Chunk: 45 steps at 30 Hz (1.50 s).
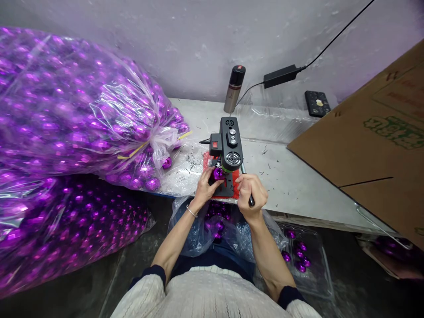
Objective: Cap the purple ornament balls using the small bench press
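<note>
Head view: near centre, the left hand [206,187] closes its grip on a purple ball [217,173] and holds it under the black machine [231,143], which stands on the counter [291,176]. At the machine's 5 o'clock, the right hand [251,192] is wrapped tight round the lever [251,202]. Big bags [66,106] of purple balls lie at 9 o'clock, a flask [234,88] stands at 12, and cardboard [371,141] lies at 3.

Shiny purple ball [217,173] sits under the black press [231,148], its lever [243,168] angled down-right.
</note>
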Each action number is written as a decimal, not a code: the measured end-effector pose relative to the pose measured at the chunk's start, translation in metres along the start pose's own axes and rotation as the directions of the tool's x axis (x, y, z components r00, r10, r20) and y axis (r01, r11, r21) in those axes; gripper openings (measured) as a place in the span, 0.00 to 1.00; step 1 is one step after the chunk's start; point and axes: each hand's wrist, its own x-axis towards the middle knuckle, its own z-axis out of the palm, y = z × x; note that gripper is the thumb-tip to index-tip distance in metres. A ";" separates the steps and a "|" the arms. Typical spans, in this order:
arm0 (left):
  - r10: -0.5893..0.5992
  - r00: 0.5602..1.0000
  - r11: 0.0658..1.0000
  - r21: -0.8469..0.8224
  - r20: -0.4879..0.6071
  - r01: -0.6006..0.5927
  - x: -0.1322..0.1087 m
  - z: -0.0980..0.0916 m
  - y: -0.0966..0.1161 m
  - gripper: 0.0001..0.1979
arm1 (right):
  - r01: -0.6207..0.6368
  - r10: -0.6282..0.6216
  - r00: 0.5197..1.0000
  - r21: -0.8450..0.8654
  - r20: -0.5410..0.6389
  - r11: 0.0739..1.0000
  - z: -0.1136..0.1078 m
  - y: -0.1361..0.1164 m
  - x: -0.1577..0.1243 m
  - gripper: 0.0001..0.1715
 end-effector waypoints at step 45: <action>-0.044 0.992 0.995 -0.081 0.119 0.054 -0.001 0.002 0.001 0.34 | 0.028 -0.031 0.994 -0.028 -0.104 0.999 0.019 0.030 -0.048 0.15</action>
